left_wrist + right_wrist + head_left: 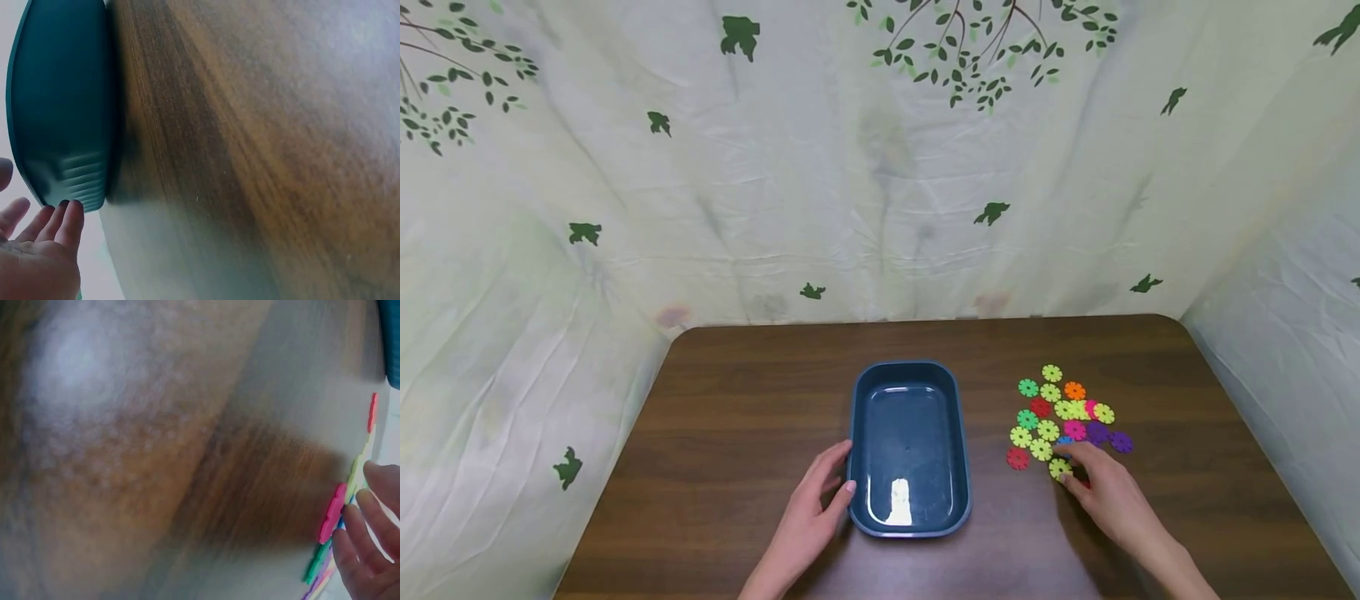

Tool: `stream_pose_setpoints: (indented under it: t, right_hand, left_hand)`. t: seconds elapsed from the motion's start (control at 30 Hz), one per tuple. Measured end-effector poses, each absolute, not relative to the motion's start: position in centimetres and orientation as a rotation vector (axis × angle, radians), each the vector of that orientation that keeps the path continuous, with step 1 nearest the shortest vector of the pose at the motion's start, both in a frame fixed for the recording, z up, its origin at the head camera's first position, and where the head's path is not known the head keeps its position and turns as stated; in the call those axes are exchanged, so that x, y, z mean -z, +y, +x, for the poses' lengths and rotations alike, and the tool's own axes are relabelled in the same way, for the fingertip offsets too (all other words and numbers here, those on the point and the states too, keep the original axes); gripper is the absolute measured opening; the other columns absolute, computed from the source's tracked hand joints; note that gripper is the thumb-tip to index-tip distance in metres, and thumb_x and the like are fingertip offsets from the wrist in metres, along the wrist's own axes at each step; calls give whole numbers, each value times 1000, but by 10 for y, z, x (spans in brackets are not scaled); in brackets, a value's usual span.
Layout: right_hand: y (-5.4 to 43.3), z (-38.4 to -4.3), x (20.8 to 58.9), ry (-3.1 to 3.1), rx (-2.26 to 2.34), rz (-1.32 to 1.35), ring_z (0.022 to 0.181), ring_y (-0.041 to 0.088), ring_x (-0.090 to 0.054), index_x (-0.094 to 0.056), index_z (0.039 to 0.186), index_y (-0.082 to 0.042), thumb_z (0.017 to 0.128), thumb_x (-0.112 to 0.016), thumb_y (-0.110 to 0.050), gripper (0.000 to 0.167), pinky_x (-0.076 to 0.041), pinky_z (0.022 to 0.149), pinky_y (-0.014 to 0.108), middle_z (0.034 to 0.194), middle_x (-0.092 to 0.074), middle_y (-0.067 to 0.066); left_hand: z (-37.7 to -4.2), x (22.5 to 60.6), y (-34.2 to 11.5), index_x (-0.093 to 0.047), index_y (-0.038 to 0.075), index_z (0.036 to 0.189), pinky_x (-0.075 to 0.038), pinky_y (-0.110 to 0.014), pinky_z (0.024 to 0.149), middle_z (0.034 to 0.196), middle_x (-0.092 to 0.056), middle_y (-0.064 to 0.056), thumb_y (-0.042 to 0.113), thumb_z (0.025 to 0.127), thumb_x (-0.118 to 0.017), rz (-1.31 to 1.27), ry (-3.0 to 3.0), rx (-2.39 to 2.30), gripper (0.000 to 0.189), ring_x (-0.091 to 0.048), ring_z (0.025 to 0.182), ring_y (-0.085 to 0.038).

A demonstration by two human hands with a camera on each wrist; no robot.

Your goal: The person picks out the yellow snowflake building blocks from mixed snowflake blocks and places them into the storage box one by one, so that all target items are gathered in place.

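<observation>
A blue rectangular tray (962, 467) stands on the wooden table. My left hand (812, 500) is at its left side, with relaxed fingers against the rim. In the left wrist view, the fingertips (72, 212) reach the ribbed end of the tray wall (59, 112). To the right lies a cluster of flower-shaped plastic discs (1051, 392) in yellow, green, red, orange, pink, purple and blue. At its near edge my right hand (1108, 492) pinches a yellow disc (1059, 469) between thumb and index finger. The hand partly hides a blue disc (1064, 442) and a red one.
The brown table (737, 417) has rounded far corners. A pale cloth (850, 167) printed with leaves and birds hangs behind it and at both sides. In the right wrist view, a pink disc (332, 512) and a green disc (317, 562) lie close by the fingers.
</observation>
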State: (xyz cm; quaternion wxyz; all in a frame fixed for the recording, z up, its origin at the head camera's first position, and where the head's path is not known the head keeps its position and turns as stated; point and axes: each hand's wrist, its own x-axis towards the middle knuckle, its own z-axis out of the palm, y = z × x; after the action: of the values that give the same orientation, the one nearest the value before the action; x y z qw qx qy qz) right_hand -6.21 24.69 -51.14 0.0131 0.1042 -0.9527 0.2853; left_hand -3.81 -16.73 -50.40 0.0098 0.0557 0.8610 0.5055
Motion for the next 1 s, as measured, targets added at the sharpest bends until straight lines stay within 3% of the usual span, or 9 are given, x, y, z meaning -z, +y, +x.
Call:
stream_pose_setpoints:
  t: [0.2, 0.53, 0.77, 1.0]
  right_hand:
    - [248, -64, 515, -2983, -864, 349, 103, 31, -62, -70, 114, -7, 77, -81, -1, 39, -51, 83, 53, 110, -67, 7]
    - [248, -67, 514, -3041, -884, 336, 84, 13, -58, -71, 111, -9, 78, -82, -6, 35, -51, 72, 37, 99, -62, -2]
    - [248, -69, 514, -3051, -918, 347, 84, 13, -60, -70, 111, -10, 79, -81, -7, 34, -52, 69, 35, 100, -61, -2]
    - [243, -69, 515, -3056, -925, 345, 82, 12, -59, -69, 101, -14, 78, -82, -8, 27, -51, 68, 33, 94, -57, -5]
  left_hand:
    - [-39, 505, -167, -52, 13, 142, -47, -38, 97, 145, -48, 2, 2, 96, -61, 185, 2617, -1695, 48, -46, 132, -16]
    - [-37, 505, -166, -52, 13, 141, -46, -34, 99, 143, -49, 1, 2, 95, -62, 136, 2561, -1728, 49, -48, 131, -21]
    - [-37, 503, -165, -56, 13, 139, -45, -33, 99, 145, -47, -2, 2, 95, -61, 85, 2521, -1725, 45, -47, 131, -21]
    - [-39, 503, -163, -56, 10, 137, -45, -35, 100, 143, -49, -6, -1, 94, -61, 90, 2520, -1774, 44, -48, 131, -27]
